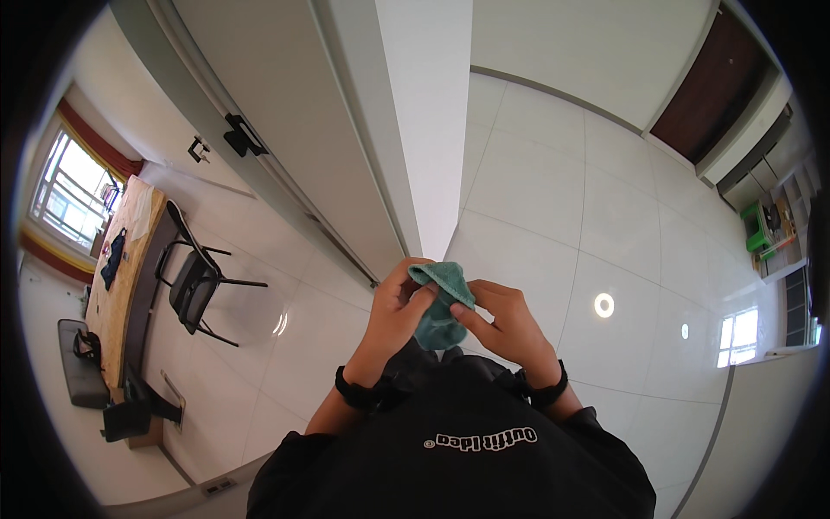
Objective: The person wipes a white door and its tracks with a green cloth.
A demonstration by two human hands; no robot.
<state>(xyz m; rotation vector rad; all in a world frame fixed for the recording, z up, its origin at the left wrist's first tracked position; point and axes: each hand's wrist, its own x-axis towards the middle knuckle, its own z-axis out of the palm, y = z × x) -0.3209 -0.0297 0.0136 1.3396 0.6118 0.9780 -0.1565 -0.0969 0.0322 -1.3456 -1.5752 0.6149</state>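
A green cloth [442, 324], folded and bunched, is held between both hands in front of my body. My left hand [395, 311] grips its left side, with the thumb lying on the cloth. On the other side, my right hand [502, 318] pinches the cloth's right edge between thumb and fingers. Part of the cloth hangs below the fingers. Just beyond the hands stands the edge of a light grey door [285, 97] with a black handle [245, 136].
Left through the doorway are a black chair [194, 285] and a long wooden table [139, 253] with dark cloth on it. A white wall end [431, 117] rises ahead. At far right stand a dark brown door [713, 84] and a green stool [753, 227].
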